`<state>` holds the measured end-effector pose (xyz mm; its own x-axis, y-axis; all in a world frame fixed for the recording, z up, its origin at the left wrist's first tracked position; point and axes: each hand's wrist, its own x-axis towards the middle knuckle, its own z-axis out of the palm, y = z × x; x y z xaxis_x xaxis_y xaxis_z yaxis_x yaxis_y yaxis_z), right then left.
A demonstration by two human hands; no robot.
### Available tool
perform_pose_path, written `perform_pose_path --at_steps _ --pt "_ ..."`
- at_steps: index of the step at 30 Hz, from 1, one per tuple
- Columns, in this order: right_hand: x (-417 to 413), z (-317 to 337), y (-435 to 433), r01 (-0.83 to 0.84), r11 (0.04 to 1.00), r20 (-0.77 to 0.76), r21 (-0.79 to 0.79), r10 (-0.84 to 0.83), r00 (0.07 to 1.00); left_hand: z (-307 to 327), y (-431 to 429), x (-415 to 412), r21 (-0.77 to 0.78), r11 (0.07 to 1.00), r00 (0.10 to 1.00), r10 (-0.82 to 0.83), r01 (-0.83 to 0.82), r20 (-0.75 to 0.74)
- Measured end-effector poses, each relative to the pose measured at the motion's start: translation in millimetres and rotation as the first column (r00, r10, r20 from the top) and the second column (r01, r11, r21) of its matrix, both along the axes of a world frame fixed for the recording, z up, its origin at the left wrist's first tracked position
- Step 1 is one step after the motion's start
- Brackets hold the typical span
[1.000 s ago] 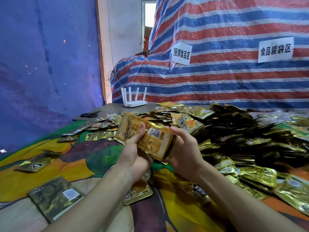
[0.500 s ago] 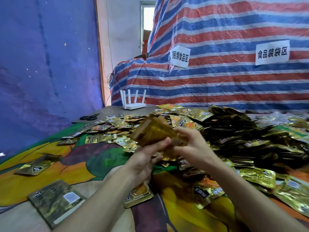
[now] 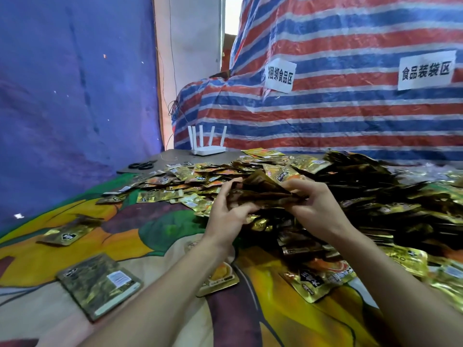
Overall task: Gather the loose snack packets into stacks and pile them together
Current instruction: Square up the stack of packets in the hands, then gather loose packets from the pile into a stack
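Observation:
Between my two hands I hold a stack of gold snack packets (image 3: 260, 189), tipped nearly flat and edge-on to the camera. My left hand (image 3: 229, 214) grips its left end from below. At the right end, the fingers of my right hand (image 3: 314, 206) curl over the stack. Behind and to the right spreads a large heap of loose gold packets (image 3: 375, 196). A thick squared stack of packets (image 3: 99, 285) lies at the lower left on the colourful cloth (image 3: 155, 229). Single packets lie near my forearms (image 3: 323, 276).
A white router (image 3: 208, 146) with several antennas stands at the back of the table, with black scissors (image 3: 141, 165) to its left. A striped tarp (image 3: 325, 108) with two paper signs rises behind. A blue sheet (image 3: 75, 96) hangs on the left.
The stack has turned from face-up to almost flat and edge-on, and both hands have carried it forward and a little to the right, over the heap's near edge.

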<state>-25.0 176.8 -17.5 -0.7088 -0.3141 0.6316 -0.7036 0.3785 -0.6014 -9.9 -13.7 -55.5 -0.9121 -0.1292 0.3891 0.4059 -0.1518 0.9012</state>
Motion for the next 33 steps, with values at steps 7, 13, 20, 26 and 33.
perform_pose_path --at_steps 7,13,20,26,33 --pt "4.1 1.4 -1.3 -0.134 0.963 0.161 -0.236 0.175 0.971 6.6 -11.4 2.8 0.127 0.992 0.999 0.011 -0.015 0.031" --pt "8.0 2.2 -1.4 -0.137 0.961 0.12 -0.24 0.169 0.978 5.6 -6.5 8.7 -0.01 0.999 0.997 -0.03 0.03 0.074" --pt "5.5 7.3 2.3 -0.055 0.998 0.096 0.035 0.051 0.994 -0.2 -9.6 10.5 -0.258 0.964 0.998 -0.048 0.058 0.042" --pt "4.6 1.6 -4.5 -0.071 0.966 0.033 -0.247 0.081 0.996 3.3 -3.6 10.8 -0.244 0.969 0.999 0.036 -0.042 -0.032" --pt "7.5 10.9 -1.6 -0.138 0.983 0.139 0.118 0.121 0.983 7.3 -2.7 11.8 -0.177 0.976 0.99 0.11 -0.124 -0.086"
